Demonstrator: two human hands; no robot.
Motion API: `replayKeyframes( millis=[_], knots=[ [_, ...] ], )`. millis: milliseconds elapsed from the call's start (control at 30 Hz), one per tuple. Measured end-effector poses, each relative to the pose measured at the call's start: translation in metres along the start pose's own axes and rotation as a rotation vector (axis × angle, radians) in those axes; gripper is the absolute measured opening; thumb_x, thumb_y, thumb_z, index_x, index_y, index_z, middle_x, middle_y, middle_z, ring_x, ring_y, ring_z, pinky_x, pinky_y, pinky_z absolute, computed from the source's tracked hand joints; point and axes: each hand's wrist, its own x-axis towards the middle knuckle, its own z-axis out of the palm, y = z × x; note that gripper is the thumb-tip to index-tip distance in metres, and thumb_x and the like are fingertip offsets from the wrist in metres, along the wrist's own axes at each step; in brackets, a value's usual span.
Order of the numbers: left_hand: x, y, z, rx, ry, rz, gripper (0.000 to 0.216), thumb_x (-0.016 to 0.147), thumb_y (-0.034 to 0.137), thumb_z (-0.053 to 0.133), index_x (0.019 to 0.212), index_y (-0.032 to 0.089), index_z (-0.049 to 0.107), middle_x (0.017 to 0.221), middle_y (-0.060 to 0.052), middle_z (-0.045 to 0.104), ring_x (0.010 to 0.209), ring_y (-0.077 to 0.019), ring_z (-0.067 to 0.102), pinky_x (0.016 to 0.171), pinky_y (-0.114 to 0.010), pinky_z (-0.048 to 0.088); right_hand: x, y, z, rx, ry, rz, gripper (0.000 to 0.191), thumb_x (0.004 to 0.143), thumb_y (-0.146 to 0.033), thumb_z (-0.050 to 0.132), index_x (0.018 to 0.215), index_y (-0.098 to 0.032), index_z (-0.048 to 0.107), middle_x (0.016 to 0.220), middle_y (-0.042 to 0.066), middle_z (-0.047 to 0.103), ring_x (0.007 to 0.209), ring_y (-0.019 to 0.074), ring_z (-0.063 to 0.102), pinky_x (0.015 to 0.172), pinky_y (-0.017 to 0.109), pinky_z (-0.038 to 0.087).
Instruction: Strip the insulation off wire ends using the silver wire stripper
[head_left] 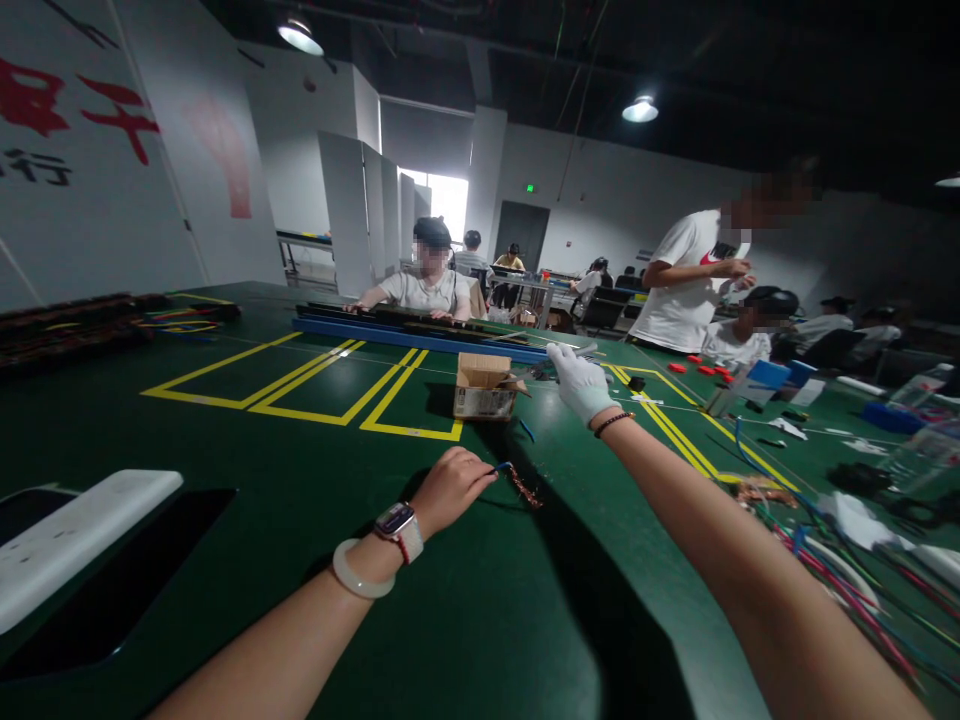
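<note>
My left hand point(450, 490), bare with a watch at the wrist, is closed in a pinch just above the green table. A short blue wire point(504, 466) sticks out from its fingertips. Beside it lies a small heap of copper strands point(524, 487). My right hand point(581, 385), in a white glove, is wrapped round grey metal pliers point(541, 370), whose jaws point left toward an open cardboard box point(484, 402). The glove covers much of the handles. A loose blue wire piece point(528, 431) rests on the table near the box.
Yellow tape point(300, 408) marks rectangles on the green table point(300, 620). A white power strip point(90, 540) and a black flat panel point(150, 580) lie at left. Coloured wires point(840, 570) spread at right. A blue rail point(420, 338) crosses behind the box; a person point(424, 290) sits beyond it.
</note>
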Motion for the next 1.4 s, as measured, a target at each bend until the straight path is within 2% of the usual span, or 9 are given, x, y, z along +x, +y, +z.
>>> replayKeyframes(
  millis=[167,333,467,633,833,967,1233,1300,1400],
  knots=[
    [0.002,0.001,-0.001,-0.185,0.064,-0.218,0.02,0.088,0.028,0.059,0.076,0.019,0.072,0.08,-0.006,0.072,0.081,-0.0224,0.063,0.08,-0.035,0.043,-0.054,0.006,0.007,0.601,0.063,0.126,0.052,0.084,-0.018,0.044,0.136,-0.026,0.042,0.132,0.007,0.054,0.111,0.0227,0.056,0.091,0.038,0.048],
    [0.007,0.005,-0.004,-0.461,0.062,-0.458,0.022,0.086,0.036,0.059,0.083,0.018,0.072,0.077,-0.005,0.072,0.074,-0.0211,0.065,0.066,-0.028,0.045,-0.113,0.009,0.006,1.658,-0.414,0.112,0.048,0.086,-0.034,0.052,0.132,-0.021,0.046,0.122,0.011,0.058,0.086,0.0186,0.067,0.068,0.032,0.056],
    [0.011,0.01,-0.006,-0.649,0.073,-0.569,0.026,0.081,0.04,0.064,0.082,0.015,0.072,0.072,-0.005,0.071,0.07,-0.02,0.064,0.059,-0.026,0.044,-0.147,0.012,-0.001,1.956,-0.682,0.021,0.043,0.088,-0.037,0.05,0.128,-0.019,0.052,0.121,0.013,0.06,0.075,0.0146,0.067,0.061,0.027,0.054],
    [0.013,0.02,-0.007,-0.843,0.087,-0.596,0.026,0.079,0.04,0.067,0.085,0.015,0.072,0.077,-0.006,0.072,0.08,-0.0207,0.064,0.074,-0.03,0.047,-0.162,0.015,-0.001,1.812,-0.762,0.047,0.047,0.085,-0.039,0.057,0.127,-0.017,0.054,0.112,0.013,0.065,0.061,0.0113,0.065,0.047,0.019,0.048],
    [0.012,0.033,-0.007,-1.11,0.131,-0.664,0.027,0.081,0.036,0.068,0.092,0.012,0.069,0.077,-0.005,0.07,0.075,-0.017,0.063,0.077,-0.03,0.047,-0.166,0.008,0.0,1.844,-0.923,-0.101,0.047,0.085,-0.037,0.056,0.126,-0.015,0.056,0.105,0.012,0.068,0.06,0.0101,0.062,0.053,0.021,0.048],
    [0.013,0.036,-0.007,-1.274,0.128,-0.721,0.023,0.08,0.033,0.071,0.091,0.012,0.069,0.077,-0.004,0.07,0.074,-0.0142,0.062,0.075,-0.027,0.048,-0.169,0.003,-0.002,1.797,-0.896,-0.154,0.045,0.084,-0.034,0.058,0.124,-0.014,0.059,0.094,0.008,0.07,0.059,0.0073,0.057,0.052,0.017,0.043],
    [0.013,0.031,-0.007,-1.565,0.17,-0.913,0.01,0.091,0.022,0.06,0.087,0.015,0.067,0.077,-0.002,0.067,0.068,-0.0092,0.063,0.071,-0.022,0.052,-0.162,0.007,-0.003,1.732,-0.388,0.02,0.047,0.087,-0.039,0.049,0.127,-0.015,0.054,0.103,0.009,0.068,0.062,0.0099,0.055,0.059,0.023,0.045],
    [0.013,0.032,-0.008,-1.593,0.166,-0.945,0.009,0.09,0.022,0.06,0.087,0.016,0.066,0.076,-0.001,0.066,0.068,-0.0089,0.063,0.071,-0.022,0.053,-0.161,0.008,0.006,1.48,-0.228,0.109,0.047,0.089,-0.038,0.045,0.13,-0.017,0.051,0.105,0.009,0.068,0.067,0.0128,0.057,0.064,0.026,0.047],
    [0.013,0.036,-0.009,-1.624,0.147,-0.994,0.009,0.09,0.023,0.061,0.086,0.016,0.066,0.074,0.0,0.066,0.067,-0.009,0.064,0.072,-0.023,0.053,-0.16,0.009,0.019,0.804,-0.059,0.193,0.047,0.09,-0.031,0.042,0.134,-0.019,0.048,0.108,0.01,0.067,0.085,0.0204,0.061,0.075,0.032,0.048]
  ],
)
